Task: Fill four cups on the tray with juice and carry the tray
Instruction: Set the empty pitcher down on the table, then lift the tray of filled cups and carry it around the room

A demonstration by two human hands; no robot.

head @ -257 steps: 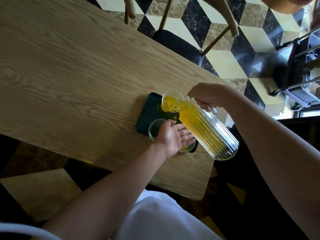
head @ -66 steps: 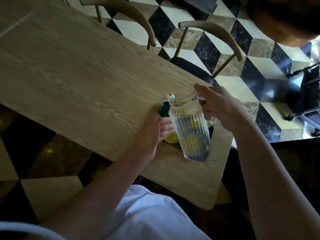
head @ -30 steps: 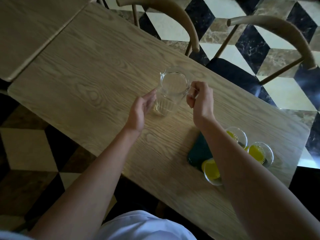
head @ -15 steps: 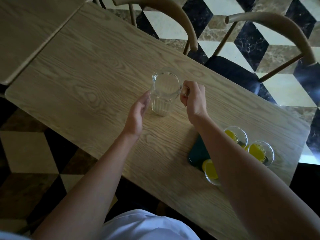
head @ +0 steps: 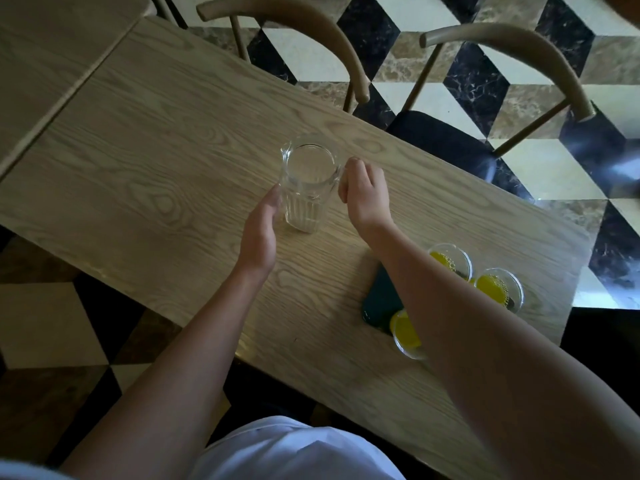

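Note:
An empty ribbed glass pitcher (head: 306,188) stands upright in the middle of the wooden table (head: 156,140). My left hand (head: 261,230) lies with straight fingers against the pitcher's left side. My right hand (head: 363,192) is curled at the handle on the pitcher's right side; the handle itself is hidden by the fingers. Near the table's right end sits a dark green tray (head: 379,303), with my right forearm crossing over it. Three clear cups of yellow juice show on it: one at the far side (head: 450,261), one to the right (head: 498,289), one at the near edge (head: 405,332).
Two wooden chairs (head: 311,32) (head: 519,46) stand at the table's far side, over a black, white and brown tiled floor. A second table (head: 41,46) adjoins on the left. The tray sits close to the table's near edge and right end.
The pitcher went from over the tray to the table's middle and now stands there. In the last half second my left hand has moved in to touch its side.

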